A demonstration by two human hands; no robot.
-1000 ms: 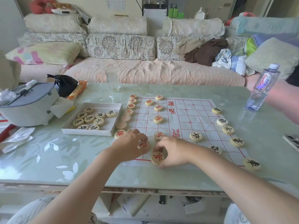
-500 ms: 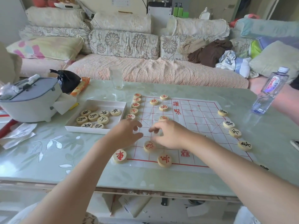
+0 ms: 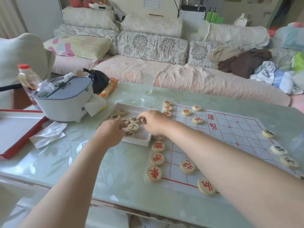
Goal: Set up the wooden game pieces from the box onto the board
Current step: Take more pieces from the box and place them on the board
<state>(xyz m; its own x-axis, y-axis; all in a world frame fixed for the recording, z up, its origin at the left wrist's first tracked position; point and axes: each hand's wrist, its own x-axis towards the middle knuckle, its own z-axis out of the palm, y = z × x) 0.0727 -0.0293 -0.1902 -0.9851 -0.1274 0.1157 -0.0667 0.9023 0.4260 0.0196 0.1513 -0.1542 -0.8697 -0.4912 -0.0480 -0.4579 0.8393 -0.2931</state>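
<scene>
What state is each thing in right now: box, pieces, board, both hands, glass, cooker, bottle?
white box: open, black-lettered pieces inside.
left hand: over the box, fingers curled at the pieces; grip unclear.
right hand: over the box, fingertips on one; grip unclear.
paper board: laid flat, partly set.
drinking glass: upright, looks empty.
electric cooker: lid shut.
red-capped bottle: upright, capped.

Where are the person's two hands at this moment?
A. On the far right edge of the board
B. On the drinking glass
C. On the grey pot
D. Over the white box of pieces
D: the left hand and the right hand both reach into the white box, with their fingertips at the black-lettered pieces inside it.
</scene>
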